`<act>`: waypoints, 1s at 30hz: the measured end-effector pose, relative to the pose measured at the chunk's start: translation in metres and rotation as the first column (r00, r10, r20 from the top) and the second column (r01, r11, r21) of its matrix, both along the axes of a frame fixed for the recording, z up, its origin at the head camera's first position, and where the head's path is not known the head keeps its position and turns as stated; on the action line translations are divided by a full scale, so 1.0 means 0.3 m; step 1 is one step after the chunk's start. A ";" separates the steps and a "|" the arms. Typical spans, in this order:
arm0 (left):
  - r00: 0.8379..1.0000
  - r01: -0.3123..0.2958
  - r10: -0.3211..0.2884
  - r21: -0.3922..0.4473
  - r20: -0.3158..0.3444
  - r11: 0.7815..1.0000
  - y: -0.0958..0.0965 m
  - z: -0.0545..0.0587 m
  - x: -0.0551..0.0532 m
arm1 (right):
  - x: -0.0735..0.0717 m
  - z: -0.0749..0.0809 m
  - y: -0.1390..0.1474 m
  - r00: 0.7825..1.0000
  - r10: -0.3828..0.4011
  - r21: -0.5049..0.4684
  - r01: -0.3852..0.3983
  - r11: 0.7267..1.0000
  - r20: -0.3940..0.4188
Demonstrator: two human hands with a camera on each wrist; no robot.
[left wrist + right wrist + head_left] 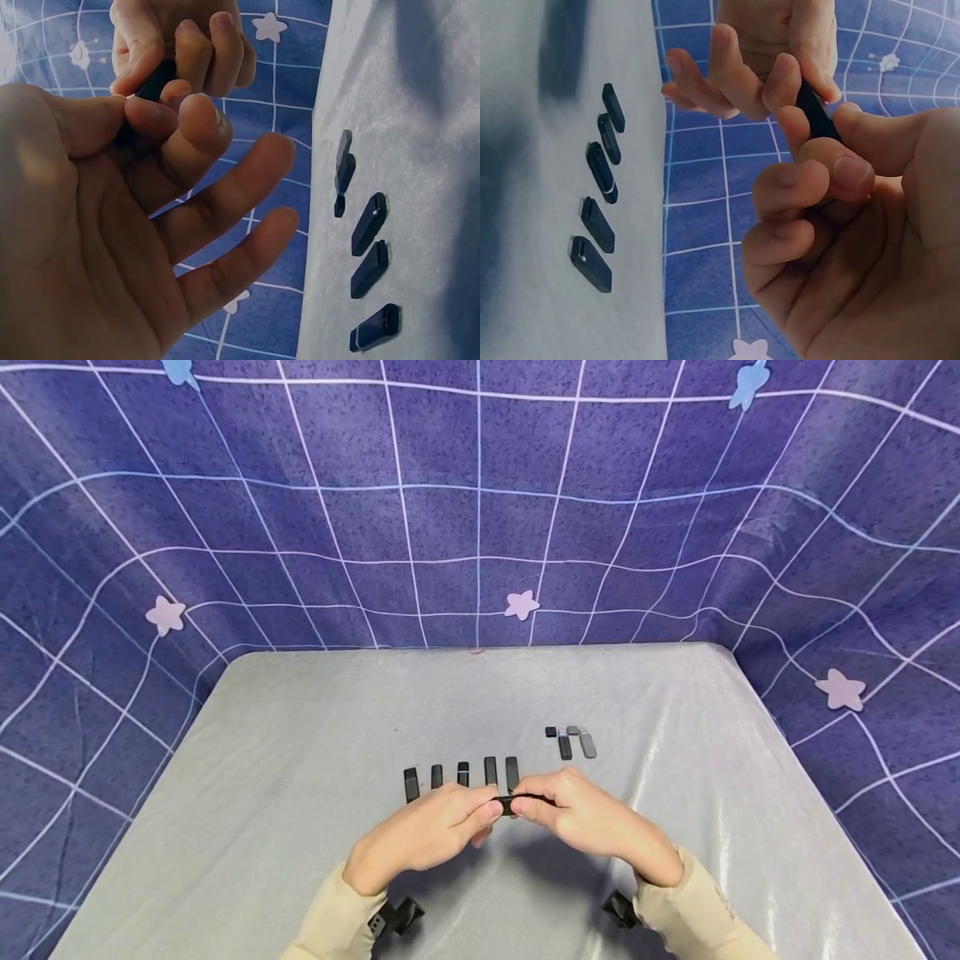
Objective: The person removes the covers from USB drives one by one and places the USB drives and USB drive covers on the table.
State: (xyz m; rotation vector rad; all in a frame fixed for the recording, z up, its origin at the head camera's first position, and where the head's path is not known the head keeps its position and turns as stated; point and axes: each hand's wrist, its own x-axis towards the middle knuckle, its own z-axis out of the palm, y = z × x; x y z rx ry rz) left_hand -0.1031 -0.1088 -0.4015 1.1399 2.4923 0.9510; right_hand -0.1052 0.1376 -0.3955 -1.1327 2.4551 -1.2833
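Note:
Between my two hands, above the table, is a black USB flash drive (505, 806). My left hand (438, 832) pinches one end between thumb and index finger, its other fingers spread in the left wrist view. My right hand (592, 817) pinches the other end with thumb and fingers, the remaining fingers curled. In the right wrist view the dark drive (816, 112) spans from one hand to the other; the fingers cover both its ends. Just beyond the hands lies a row of several black flash drives (512, 772) on the cloth.
Farther right on the grey cloth (315, 718) lie an uncapped black flash drive (566, 748) with a black cap (551, 732), and a grey flash drive (588, 745) with a grey cap (572, 730). A blue gridded curtain (450, 518) with stars surrounds the table.

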 end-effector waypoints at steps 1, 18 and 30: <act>1.000 0.001 -0.001 -0.004 -0.001 1.000 0.001 0.004 -0.001 | 0.000 0.000 0.002 1.000 0.000 0.000 0.000 1.000 0.001; 0.997 -0.022 0.020 -0.019 -0.070 1.000 0.004 0.043 0.007 | 0.004 0.022 0.011 0.999 -0.002 -0.038 0.000 0.999 -0.046; 0.982 -0.061 0.068 0.041 -0.177 0.997 0.010 0.032 0.006 | -0.001 0.024 0.011 0.994 -0.012 -0.079 0.004 0.997 -0.107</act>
